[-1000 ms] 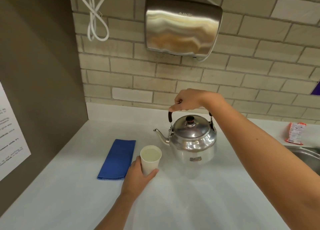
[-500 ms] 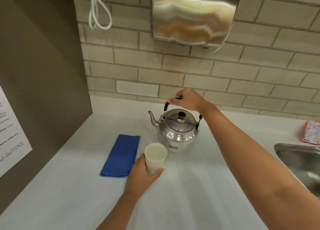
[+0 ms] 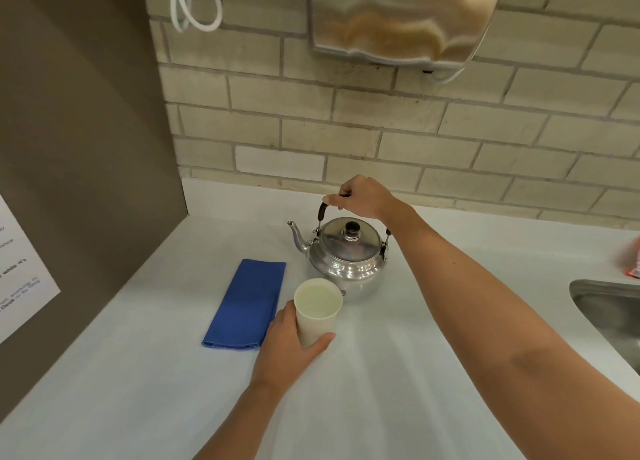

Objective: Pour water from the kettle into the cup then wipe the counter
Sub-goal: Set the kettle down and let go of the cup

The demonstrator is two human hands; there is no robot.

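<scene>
A shiny metal kettle [image 3: 346,259] stands upright on the white counter [image 3: 138,373], spout pointing left. My right hand [image 3: 363,196] is closed around its black top handle. Just in front of the kettle stands a white paper cup [image 3: 317,316] with water in it. My left hand [image 3: 291,352] wraps the cup's lower left side. A folded blue cloth [image 3: 247,304] lies flat on the counter, immediately left of the cup and hand.
A steel sink [image 3: 609,314] is set into the counter at the right, with a red-and-white packet [image 3: 635,262] behind it. A metal hand dryer [image 3: 398,16] hangs on the brick wall above the kettle. A brown side panel [image 3: 86,148] bounds the left.
The kettle has gone from held up above the counter to resting on it behind the cup. My left hand has stayed on the cup.
</scene>
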